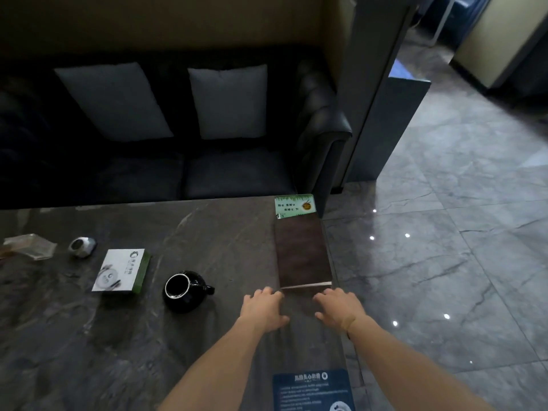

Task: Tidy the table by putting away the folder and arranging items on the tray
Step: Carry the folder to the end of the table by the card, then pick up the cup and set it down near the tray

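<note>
Lying flat: folder (303, 253), a dark brown, wood-grained rectangle with a pale page edge at its near end, at the right edge of the table (207, 232).
Table: dark grey stone, veined and glossy.
Box (121, 270): flat, white top, green side.
Teapot (184, 289): round, black, glazed, lidless.
Card (295, 206): green, upright past the folder.
Left hand (262, 307): fingers spread, just short of the folder's near edge, holding nothing.
Right hand (338, 308): likewise, fingers loose.

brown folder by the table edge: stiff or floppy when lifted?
The brown folder lies flat with straight edges, so probably fairly stiff. Its near edge shows pale pages, so it may fall open. On the polished table it likely slides easily.
</note>
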`<state>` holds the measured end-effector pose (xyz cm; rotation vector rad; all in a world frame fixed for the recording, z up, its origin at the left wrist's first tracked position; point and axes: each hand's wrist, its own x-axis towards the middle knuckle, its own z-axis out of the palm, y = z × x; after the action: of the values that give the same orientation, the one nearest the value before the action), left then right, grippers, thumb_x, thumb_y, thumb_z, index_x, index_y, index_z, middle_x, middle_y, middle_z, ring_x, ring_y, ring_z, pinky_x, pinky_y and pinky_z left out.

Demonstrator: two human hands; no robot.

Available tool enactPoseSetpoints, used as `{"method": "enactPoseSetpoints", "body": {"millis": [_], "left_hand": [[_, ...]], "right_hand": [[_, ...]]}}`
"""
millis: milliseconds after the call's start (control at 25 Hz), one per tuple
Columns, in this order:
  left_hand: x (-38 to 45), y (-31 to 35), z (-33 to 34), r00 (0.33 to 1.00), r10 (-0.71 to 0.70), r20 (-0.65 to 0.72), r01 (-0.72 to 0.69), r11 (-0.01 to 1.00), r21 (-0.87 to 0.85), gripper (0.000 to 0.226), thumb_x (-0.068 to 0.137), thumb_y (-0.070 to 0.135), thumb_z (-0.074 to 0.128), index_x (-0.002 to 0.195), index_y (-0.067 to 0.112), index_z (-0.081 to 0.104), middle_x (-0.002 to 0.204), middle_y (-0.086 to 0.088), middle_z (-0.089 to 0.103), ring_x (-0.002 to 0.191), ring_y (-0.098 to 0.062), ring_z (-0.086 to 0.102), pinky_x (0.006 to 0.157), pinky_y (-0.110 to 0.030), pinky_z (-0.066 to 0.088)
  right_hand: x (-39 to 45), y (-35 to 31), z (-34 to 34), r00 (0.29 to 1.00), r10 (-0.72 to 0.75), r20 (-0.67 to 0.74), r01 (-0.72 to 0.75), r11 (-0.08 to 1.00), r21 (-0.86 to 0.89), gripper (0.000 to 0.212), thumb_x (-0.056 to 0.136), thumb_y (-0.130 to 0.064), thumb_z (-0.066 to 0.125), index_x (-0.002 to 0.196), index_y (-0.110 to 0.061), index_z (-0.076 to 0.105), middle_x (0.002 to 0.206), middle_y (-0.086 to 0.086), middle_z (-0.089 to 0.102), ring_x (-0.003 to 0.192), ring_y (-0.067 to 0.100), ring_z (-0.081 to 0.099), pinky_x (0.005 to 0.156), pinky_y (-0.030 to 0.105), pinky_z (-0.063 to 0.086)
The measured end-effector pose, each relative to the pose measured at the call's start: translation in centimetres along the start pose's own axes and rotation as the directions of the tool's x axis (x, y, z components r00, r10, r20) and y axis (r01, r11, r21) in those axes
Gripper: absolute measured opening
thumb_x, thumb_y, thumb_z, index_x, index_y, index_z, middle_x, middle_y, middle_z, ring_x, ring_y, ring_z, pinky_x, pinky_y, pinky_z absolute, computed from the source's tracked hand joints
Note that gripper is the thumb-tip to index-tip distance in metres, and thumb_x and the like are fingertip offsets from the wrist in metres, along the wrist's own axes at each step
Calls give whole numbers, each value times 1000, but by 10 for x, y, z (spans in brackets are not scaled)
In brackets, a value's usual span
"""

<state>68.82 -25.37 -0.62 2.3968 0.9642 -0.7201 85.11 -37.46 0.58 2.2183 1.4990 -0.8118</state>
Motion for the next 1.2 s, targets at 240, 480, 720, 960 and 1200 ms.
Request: {"method": "enactPoseSetpoints", "body": {"millis": [240,480,720,960,1200], "left_hand": [[-71,-5,25,989,-89,121,100,991,-93,64,83,59,56,139,30,44,142,-3,47,129,-25,47,104,-43,40],[-144,-27,62,986,-116,122,131,983,-127,60,82,61,59,130,26,54,135,-1,55,120,-22,54,100,-40,46],[-209,-67,82,985,-155,70,164,975,-152,56,79,62,59,124,29,56,130,2,57,117,-19,55,99,-36,46],[-254,-106,89,973,-230,10,228,959,-169,52,76,64,57,115,32,61,125,3,59,116,-20,56,95,-37,47],[-277,-154,82,969,-246,-33,238,959,-155,52,80,60,56,123,32,58,132,2,55,120,-21,53,97,-38,44]], "right_hand": [[-59,0,6,997,-83,9,83,997,10,40,93,-42,48,129,-24,52,128,7,60,118,28,55,92,42,46],[-110,-7,26,988,-146,-45,142,987,-77,40,89,-42,49,127,-27,54,127,5,62,117,28,57,92,43,48],[-133,-33,41,959,-261,-109,247,961,-124,42,91,-43,51,131,-32,52,129,2,61,118,26,56,94,41,48],[-132,-73,50,923,-371,-105,347,918,-191,38,92,-46,50,124,-27,55,125,2,61,114,26,56,88,39,46],[-115,-127,47,905,-406,-126,374,902,-218,41,90,-49,50,128,-34,54,127,-2,60,118,23,55,91,38,46]]}}
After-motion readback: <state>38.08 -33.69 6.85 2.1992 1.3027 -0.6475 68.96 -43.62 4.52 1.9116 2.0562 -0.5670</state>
